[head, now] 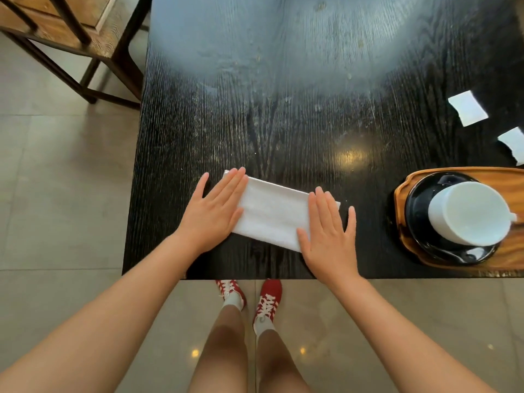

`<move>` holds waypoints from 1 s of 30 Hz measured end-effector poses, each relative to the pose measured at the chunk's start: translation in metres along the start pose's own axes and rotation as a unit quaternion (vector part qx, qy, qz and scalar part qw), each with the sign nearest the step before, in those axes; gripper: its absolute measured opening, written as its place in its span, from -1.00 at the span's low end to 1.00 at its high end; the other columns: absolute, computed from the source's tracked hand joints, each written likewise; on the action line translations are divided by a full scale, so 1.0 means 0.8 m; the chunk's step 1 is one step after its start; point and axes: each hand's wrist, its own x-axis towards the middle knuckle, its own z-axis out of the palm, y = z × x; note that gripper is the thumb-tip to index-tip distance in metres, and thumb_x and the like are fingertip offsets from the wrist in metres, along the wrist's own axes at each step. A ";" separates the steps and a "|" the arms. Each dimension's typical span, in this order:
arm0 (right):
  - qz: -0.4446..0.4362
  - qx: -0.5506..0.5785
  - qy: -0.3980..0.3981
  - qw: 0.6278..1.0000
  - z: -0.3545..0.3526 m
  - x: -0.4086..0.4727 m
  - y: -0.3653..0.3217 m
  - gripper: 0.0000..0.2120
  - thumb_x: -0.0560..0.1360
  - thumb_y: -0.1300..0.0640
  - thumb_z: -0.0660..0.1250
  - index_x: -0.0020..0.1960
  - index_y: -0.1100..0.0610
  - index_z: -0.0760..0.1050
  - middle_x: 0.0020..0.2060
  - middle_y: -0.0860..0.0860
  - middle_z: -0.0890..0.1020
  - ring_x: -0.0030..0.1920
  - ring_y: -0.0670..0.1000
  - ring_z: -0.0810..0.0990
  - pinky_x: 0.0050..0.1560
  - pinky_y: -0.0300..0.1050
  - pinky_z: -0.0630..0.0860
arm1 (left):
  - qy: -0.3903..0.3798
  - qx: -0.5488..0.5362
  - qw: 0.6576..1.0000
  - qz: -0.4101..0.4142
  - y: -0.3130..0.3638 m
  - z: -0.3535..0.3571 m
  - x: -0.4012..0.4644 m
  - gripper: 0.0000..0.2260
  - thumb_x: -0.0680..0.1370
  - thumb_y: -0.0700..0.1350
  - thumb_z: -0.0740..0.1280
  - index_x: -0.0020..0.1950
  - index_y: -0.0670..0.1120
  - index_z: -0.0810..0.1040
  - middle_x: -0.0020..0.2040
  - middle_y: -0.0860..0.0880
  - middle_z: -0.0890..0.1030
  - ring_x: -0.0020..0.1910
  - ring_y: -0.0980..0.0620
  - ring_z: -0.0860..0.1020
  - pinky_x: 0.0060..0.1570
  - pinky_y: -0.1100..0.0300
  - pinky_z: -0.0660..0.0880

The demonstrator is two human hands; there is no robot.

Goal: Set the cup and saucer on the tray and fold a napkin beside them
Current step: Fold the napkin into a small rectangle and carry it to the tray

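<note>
A white napkin (pixel 273 212), folded into a long rectangle, lies on the black table near its front edge. My left hand (pixel 215 208) rests flat on the napkin's left end, fingers spread. My right hand (pixel 329 228) lies flat on its right end, fingers also apart. At the right, a wooden tray (pixel 510 177) holds a black saucer (pixel 416 211) with a white cup (pixel 470 212) standing on it. The tray runs out of view at the right edge. Neither hand touches the tray.
The black wooden table (pixel 283 95) stretches away behind the napkin. Two white paper scraps (pixel 467 107) lie at the far right. A wooden chair (pixel 71 38) stands on the tiled floor at the upper left. The table's front edge is just below my hands.
</note>
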 end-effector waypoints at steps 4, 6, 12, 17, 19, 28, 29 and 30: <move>0.090 0.033 0.001 0.995 0.010 -0.043 -0.056 -0.35 0.50 -0.11 -0.03 0.50 0.21 0.05 0.50 0.13 0.13 0.50 0.07 0.05 0.39 0.33 -0.06 | 0.043 -0.065 0.993 -0.093 0.037 0.001 0.023 -0.37 0.53 0.19 -0.11 0.53 -0.10 0.00 0.55 -0.02 0.03 0.52 0.06 -0.04 0.42 -0.20 -0.14; 0.096 0.040 -0.012 0.995 0.015 -0.071 -0.081 -0.34 0.47 -0.12 0.01 0.47 0.23 0.15 0.48 0.18 0.18 0.47 0.10 0.07 0.39 0.35 -0.01 | 0.056 -0.099 0.984 -0.137 0.065 0.006 0.033 -0.30 0.49 0.29 -0.07 0.53 -0.06 -0.03 0.56 0.02 -0.04 0.52 0.09 -0.12 0.37 -0.27 -0.22; -0.018 0.036 -0.028 0.999 0.017 -0.124 -0.084 -0.44 0.44 -0.11 0.09 0.37 0.12 0.37 0.38 0.26 0.35 0.42 0.18 0.18 0.32 0.29 0.09 | 0.055 -0.039 0.995 0.076 0.080 -0.001 0.077 -0.30 0.44 0.37 0.05 0.51 0.06 0.14 0.55 -0.03 0.10 0.53 -0.04 0.00 0.26 -0.52 -0.08; -0.144 0.026 0.050 0.988 0.015 -0.100 -0.053 -0.62 0.50 0.08 0.19 0.29 0.12 0.47 0.37 0.17 0.39 0.43 0.16 0.26 0.34 0.18 0.22 | 0.049 -0.017 0.990 0.128 0.083 -0.003 0.086 -0.33 0.45 0.33 0.06 0.50 0.06 0.14 0.54 -0.04 0.13 0.53 -0.04 0.01 0.27 -0.50 -0.12; -0.191 0.017 0.071 0.979 0.020 -0.091 -0.043 -0.64 0.49 0.17 0.29 0.28 0.15 0.49 0.34 0.15 0.43 0.38 0.11 0.35 0.36 0.17 0.29 | 0.044 -0.019 0.991 0.123 0.083 -0.003 0.085 -0.34 0.46 0.32 0.05 0.51 0.07 0.13 0.55 -0.03 0.10 0.53 -0.03 -0.01 0.28 -0.49 -0.12; -0.269 0.000 0.114 0.956 0.023 -0.074 -0.017 -0.54 0.36 0.29 0.45 0.24 0.12 0.52 0.26 0.12 0.53 0.34 0.11 0.42 0.34 0.23 0.31 | 0.116 -0.236 0.965 0.025 0.067 -0.029 0.052 -0.44 0.56 0.14 0.02 0.52 -0.02 0.05 0.54 0.00 0.03 0.52 0.06 -0.07 0.42 -0.22 -0.18; -0.269 0.007 0.118 0.956 0.022 -0.073 -0.018 -0.58 0.36 0.29 0.45 0.21 0.12 0.54 0.24 0.12 0.55 0.33 0.12 0.44 0.34 0.23 0.32 | 0.136 -0.253 0.958 0.015 0.058 -0.030 0.035 -0.48 0.57 0.08 0.05 0.50 -0.07 0.13 0.52 -0.02 0.11 0.52 0.04 0.02 0.44 -0.18 -0.09; -0.268 0.016 0.123 0.955 0.020 -0.072 -0.019 -0.62 0.37 0.28 0.44 0.18 0.13 0.56 0.22 0.12 0.57 0.31 0.12 0.46 0.33 0.22 0.34 | 0.148 -0.260 0.954 0.026 0.047 -0.028 0.015 -0.53 0.58 0.01 0.08 0.46 -0.13 0.24 0.49 -0.07 0.24 0.49 -0.01 0.14 0.44 -0.15 0.03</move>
